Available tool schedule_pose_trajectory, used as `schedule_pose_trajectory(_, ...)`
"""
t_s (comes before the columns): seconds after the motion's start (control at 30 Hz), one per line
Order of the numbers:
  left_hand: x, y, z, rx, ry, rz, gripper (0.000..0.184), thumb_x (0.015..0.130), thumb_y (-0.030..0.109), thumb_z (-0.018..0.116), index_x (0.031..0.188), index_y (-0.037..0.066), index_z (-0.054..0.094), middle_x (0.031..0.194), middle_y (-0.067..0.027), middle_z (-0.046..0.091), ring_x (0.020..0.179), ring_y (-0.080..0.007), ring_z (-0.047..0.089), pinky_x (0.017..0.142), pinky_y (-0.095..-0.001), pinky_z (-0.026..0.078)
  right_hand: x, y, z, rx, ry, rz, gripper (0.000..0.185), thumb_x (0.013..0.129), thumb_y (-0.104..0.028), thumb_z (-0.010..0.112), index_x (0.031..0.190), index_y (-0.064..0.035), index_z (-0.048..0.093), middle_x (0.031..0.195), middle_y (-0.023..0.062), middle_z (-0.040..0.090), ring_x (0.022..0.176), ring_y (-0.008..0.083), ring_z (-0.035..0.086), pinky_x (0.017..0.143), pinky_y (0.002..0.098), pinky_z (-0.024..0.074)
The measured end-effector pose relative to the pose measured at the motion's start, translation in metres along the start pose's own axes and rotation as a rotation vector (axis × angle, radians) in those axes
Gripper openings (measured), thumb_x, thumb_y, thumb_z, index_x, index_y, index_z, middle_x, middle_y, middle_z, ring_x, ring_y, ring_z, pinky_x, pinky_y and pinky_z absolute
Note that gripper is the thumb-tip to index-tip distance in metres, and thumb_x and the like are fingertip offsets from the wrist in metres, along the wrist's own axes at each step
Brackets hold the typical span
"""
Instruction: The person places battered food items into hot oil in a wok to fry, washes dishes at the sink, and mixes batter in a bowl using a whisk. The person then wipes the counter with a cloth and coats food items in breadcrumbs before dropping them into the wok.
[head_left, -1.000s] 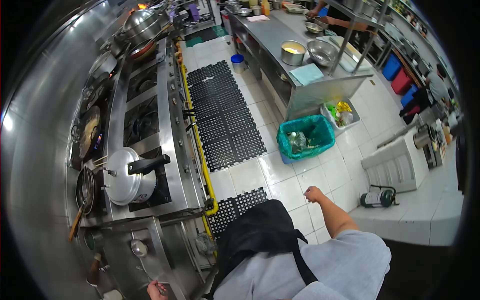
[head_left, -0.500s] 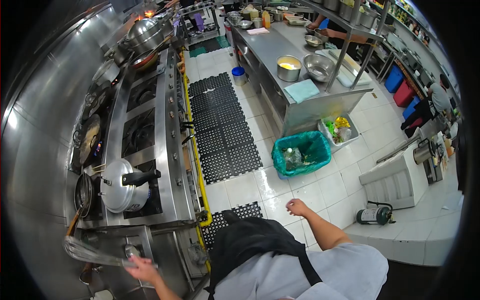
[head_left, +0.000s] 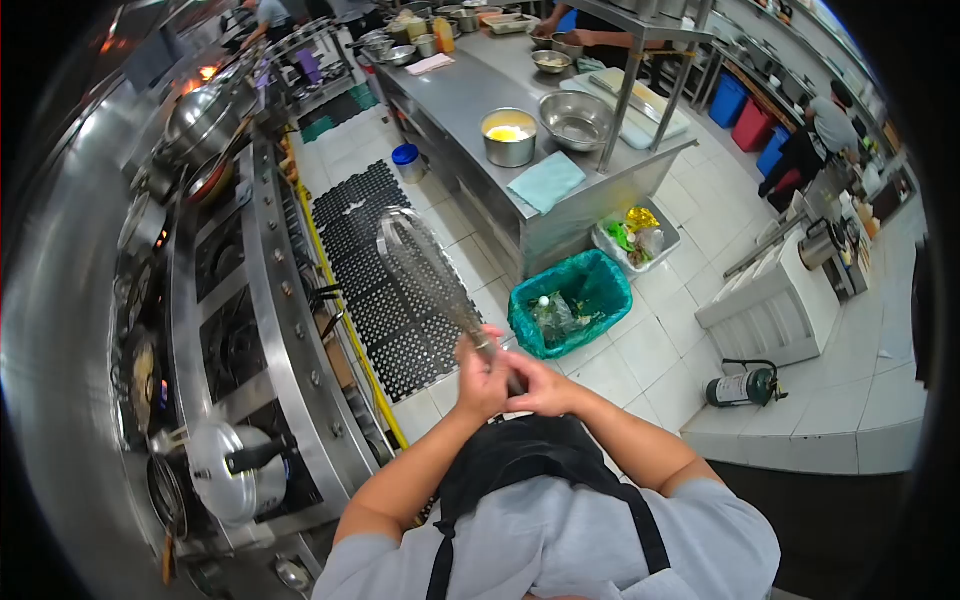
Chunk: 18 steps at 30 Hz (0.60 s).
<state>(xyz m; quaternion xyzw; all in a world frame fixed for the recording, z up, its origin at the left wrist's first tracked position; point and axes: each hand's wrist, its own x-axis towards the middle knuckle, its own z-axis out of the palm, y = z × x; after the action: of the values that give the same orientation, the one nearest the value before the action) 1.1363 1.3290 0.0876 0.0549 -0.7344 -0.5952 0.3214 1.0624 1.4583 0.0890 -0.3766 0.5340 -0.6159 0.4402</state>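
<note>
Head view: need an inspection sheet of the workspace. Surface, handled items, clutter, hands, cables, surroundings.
Surface: steel counter bears a pot with yellow contents, a steel bowl and a folded pale-blue cloth.
Handled items: whisk, held over the floor, wires pointing away from the wearer.
Clutter: green-lined bin with waste, beside the counter's end.
Hands: left hand and right hand both closed on the whisk's handle.
Cables: nothing seen.
Surroundings: stove with pressure cooker at left; fire extinguisher at right; co-workers beyond.
</note>
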Motion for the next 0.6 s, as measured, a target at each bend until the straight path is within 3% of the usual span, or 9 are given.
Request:
schedule_pose_trajectory(0.07,0.033,-0.027,0.015,0.133,-0.389,0.103,0.025,0.097,0.023,0.05,0.109,0.001,0.055,0.115,-0.0137,0.055,0.11,-0.0248,0.051,0.099,-0.0382,0.037,-0.012,0.004,-0.041,0.051,0.203,0.112,0.034,0.079,-0.006,0.066,0.111,-0.005,0.053,0.085,0.0029,0.056,0.072,0.0125,0.059,0.063,0.0276,0.05)
schedule_pose_trajectory(0.17,0.084,-0.071,0.03,0.188,-0.581,0.024,0.02,0.093,0.021,0.057,0.094,0.002,0.063,0.1,-0.0094,0.063,0.095,-0.02,0.06,0.087,-0.0323,0.046,-0.046,-0.01,-0.093,-0.11,0.498,0.393,0.016,0.079,-0.006,0.064,0.092,-0.0057,0.054,0.074,0.0013,0.055,0.06,0.0122,0.056,0.051,0.0278,0.0466)
schedule_pose_trajectory(0.23,0.13,-0.099,0.033,0.087,-0.384,-0.271,0.027,0.09,0.028,0.063,0.084,0.002,0.065,0.079,-0.008,0.066,0.075,-0.0179,0.062,0.073,-0.0318,0.049,-0.08,0.021,-0.135,-0.191,0.569,0.465,0.026,0.079,-0.006,0.063,0.104,-0.0058,0.057,0.076,0.0026,0.056,0.056,0.0128,0.054,0.048,0.0275,0.0462)
schedule_pose_trajectory(0.3,0.195,-0.125,0.031,0.261,-0.271,-0.371,0.032,0.091,0.031,0.062,0.079,0.002,0.065,0.071,-0.0049,0.065,0.068,-0.0117,0.058,0.065,-0.0297,0.047,-0.103,0.024,-0.16,-0.2,0.658,0.476,0.031,0.079,-0.004,0.062,0.11,-0.0057,0.057,0.074,0.003,0.056,0.053,0.0119,0.054,0.049,0.0269,0.0466)
schedule_pose_trajectory(0.43,0.317,-0.175,0.054,0.403,-0.062,-0.421,0.041,0.095,0.038,0.056,0.077,0.002,0.061,0.074,-0.0046,0.062,0.068,-0.0115,0.057,0.062,-0.0266,0.046,-0.114,0.02,-0.224,-0.094,0.751,0.516,0.049,0.079,0.001,0.058,0.126,-0.0076,0.054,0.073,0.0033,0.056,0.051,0.011,0.053,0.05,0.0268,0.0478)
schedule_pose_trajectory(0.47,0.347,-0.183,0.066,0.295,-0.007,-0.606,0.042,0.094,0.041,0.057,0.087,0.0,0.061,0.084,-0.0081,0.062,0.073,-0.0153,0.058,0.065,-0.0283,0.047,-0.121,0.033,-0.256,-0.029,0.543,0.608,0.049,0.078,0.005,0.055,0.125,-0.0067,0.052,0.073,0.0032,0.057,0.052,0.0118,0.054,0.052,0.0287,0.0499)
schedule_pose_trajectory(0.5,0.376,-0.188,0.077,0.183,0.048,-0.782,0.046,0.092,0.044,0.058,0.097,-0.001,0.06,0.093,-0.0115,0.062,0.079,-0.019,0.059,0.068,-0.03,0.049,-0.124,0.043,-0.281,-0.022,0.531,0.606,0.049,0.078,0.005,0.055,0.125,-0.0067,0.052,0.073,0.0032,0.057,0.052,0.0118,0.054,0.052,0.0287,0.0499)
schedule_pose_trajectory(0.53,0.396,-0.187,0.091,0.195,0.052,-0.789,0.046,0.092,0.044,0.058,0.097,-0.001,0.06,0.093,-0.0115,0.062,0.079,-0.019,0.059,0.068,-0.03,0.049,-0.127,0.051,-0.3,0.052,0.444,0.616,0.045,0.078,0.003,0.058,0.121,-0.0068,0.054,0.076,0.0031,0.057,0.059,0.0122,0.056,0.055,0.0281,0.05)
schedule_pose_trajectory(0.6,0.431,-0.186,0.114,0.058,0.264,-0.953,0.055,0.091,0.042,0.059,0.118,-0.005,0.052,0.116,-0.0192,0.053,0.094,-0.0296,0.057,0.073,-0.0377,0.052,-0.121,0.052,-0.329,0.127,0.342,0.628,0.04,0.078,0.001,0.062,0.117,-0.007,0.055,0.079,0.003,0.058,0.065,0.0127,0.059,0.057,0.0274,0.0501)
